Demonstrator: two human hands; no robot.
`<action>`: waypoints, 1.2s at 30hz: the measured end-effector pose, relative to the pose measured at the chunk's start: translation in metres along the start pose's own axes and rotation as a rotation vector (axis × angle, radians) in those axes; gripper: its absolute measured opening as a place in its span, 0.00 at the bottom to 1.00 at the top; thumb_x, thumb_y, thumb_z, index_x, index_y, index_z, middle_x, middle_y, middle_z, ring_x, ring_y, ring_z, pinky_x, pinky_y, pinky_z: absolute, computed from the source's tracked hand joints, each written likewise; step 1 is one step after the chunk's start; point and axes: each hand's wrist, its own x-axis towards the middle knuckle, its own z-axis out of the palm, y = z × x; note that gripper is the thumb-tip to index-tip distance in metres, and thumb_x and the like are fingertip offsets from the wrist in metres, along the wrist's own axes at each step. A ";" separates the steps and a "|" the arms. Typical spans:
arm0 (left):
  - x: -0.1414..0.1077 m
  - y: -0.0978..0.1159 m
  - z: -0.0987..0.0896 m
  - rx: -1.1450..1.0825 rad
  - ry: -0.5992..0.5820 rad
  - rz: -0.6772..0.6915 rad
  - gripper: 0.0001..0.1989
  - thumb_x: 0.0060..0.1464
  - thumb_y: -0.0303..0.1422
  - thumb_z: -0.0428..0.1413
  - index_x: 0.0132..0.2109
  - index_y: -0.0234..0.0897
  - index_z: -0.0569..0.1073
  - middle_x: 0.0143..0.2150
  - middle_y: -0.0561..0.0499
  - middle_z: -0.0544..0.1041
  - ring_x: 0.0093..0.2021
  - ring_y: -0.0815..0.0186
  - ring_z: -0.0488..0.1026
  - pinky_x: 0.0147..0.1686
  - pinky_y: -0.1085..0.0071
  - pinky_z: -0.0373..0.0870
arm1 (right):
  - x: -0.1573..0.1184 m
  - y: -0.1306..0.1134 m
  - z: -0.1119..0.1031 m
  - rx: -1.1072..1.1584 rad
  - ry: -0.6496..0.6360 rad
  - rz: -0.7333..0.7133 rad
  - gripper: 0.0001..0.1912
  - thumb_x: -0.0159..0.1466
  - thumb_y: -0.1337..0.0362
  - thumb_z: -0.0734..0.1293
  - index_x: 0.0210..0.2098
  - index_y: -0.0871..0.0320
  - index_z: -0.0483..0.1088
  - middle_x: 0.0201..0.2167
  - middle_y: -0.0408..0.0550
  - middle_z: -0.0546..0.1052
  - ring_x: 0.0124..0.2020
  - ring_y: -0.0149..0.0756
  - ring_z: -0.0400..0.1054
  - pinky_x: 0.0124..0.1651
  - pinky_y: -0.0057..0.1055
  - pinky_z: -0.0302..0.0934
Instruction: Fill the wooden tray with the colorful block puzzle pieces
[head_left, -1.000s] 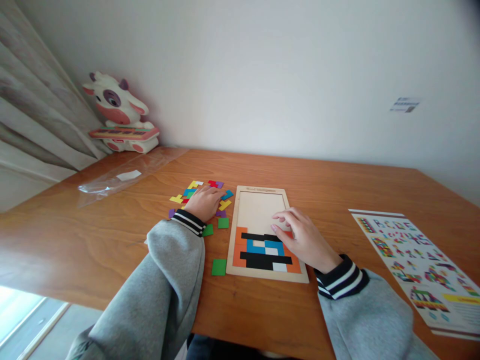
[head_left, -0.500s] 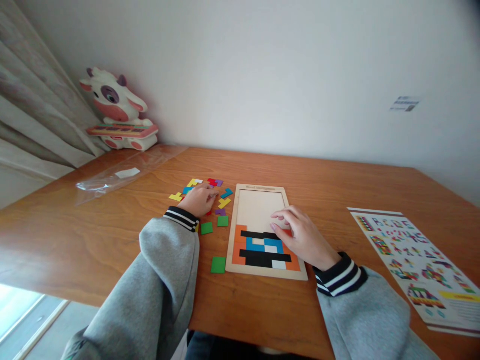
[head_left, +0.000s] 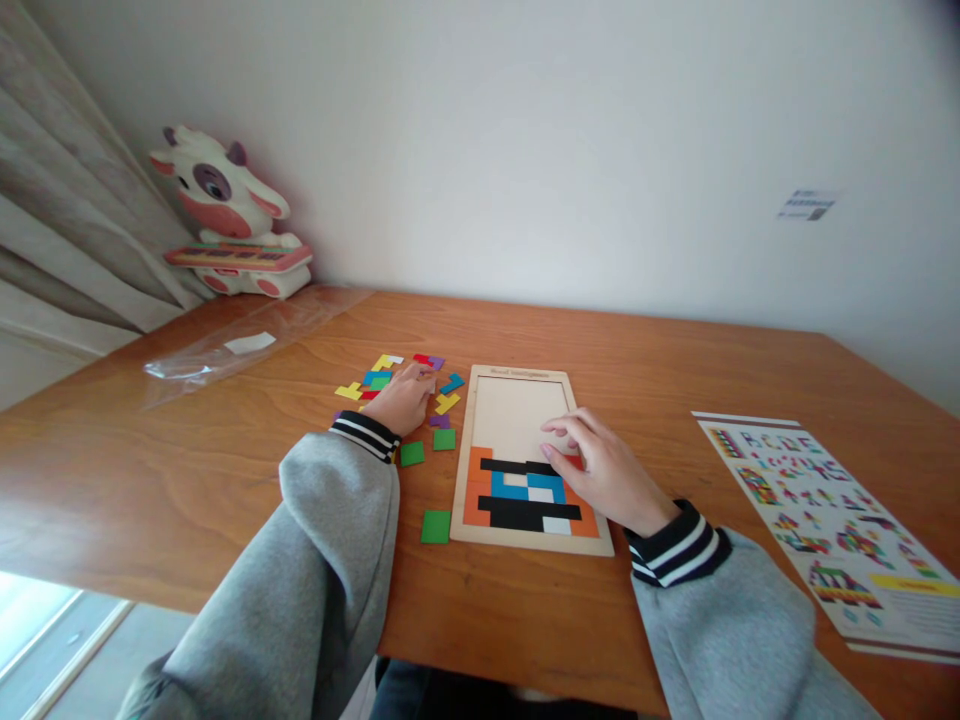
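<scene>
A wooden puzzle board (head_left: pixel 517 407) lies in the middle; its near half is filled with orange, black, blue and white pieces, while the far half shows bare wood. Over the board's right side hovers my right hand (head_left: pixel 596 470), open, thumb and fingers apart and nothing between them. Left of the board, my left hand (head_left: pixel 403 398) reaches down among loose coloured pieces, its fingers bunched together; what they hold, if anything, is hidden. Around it lie a blue piece (head_left: pixel 452 383), a yellow piece (head_left: pixel 448 403), a purple piece (head_left: pixel 440 422) and a yellow T-shaped piece (head_left: pixel 349 392).
Green squares, one of them (head_left: pixel 436 527) close to me, lie left of the board. A printed pattern sheet (head_left: pixel 832 540) rests at the right. Behind on the left are a clear plastic bag (head_left: pixel 202 365) and a cow-shaped toy keyboard (head_left: pixel 236 258), beside a curtain (head_left: pixel 67 200).
My left hand has shifted slightly toward the far pieces, and a green piece beside it now shows. The right hand stays over the board. The whole view has moved a little.
</scene>
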 end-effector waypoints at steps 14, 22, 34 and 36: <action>-0.002 -0.005 -0.003 0.036 0.012 -0.071 0.18 0.63 0.36 0.47 0.45 0.35 0.80 0.49 0.40 0.75 0.50 0.56 0.73 0.58 0.56 0.68 | 0.000 0.000 0.000 0.001 0.011 0.013 0.09 0.69 0.62 0.64 0.48 0.54 0.69 0.46 0.50 0.73 0.43 0.41 0.73 0.48 0.41 0.70; -0.001 -0.006 -0.007 -0.042 -0.007 -0.127 0.19 0.58 0.37 0.52 0.53 0.37 0.77 0.55 0.41 0.76 0.53 0.54 0.74 0.57 0.59 0.70 | 0.000 0.000 -0.001 -0.012 0.021 -0.009 0.08 0.69 0.62 0.63 0.46 0.53 0.70 0.44 0.50 0.74 0.45 0.42 0.72 0.49 0.43 0.70; -0.003 -0.008 -0.015 -0.160 0.043 -0.161 0.20 0.59 0.44 0.53 0.51 0.39 0.79 0.44 0.45 0.82 0.43 0.58 0.78 0.50 0.63 0.72 | 0.000 -0.002 -0.002 0.000 -0.007 0.016 0.08 0.70 0.62 0.63 0.47 0.55 0.69 0.45 0.51 0.73 0.47 0.43 0.72 0.49 0.42 0.71; -0.003 -0.006 -0.016 -0.176 0.046 -0.175 0.21 0.58 0.46 0.54 0.51 0.39 0.79 0.43 0.45 0.82 0.42 0.57 0.78 0.49 0.63 0.73 | 0.001 -0.003 -0.003 0.008 -0.007 0.018 0.08 0.69 0.62 0.63 0.47 0.54 0.69 0.45 0.51 0.73 0.46 0.42 0.73 0.49 0.42 0.71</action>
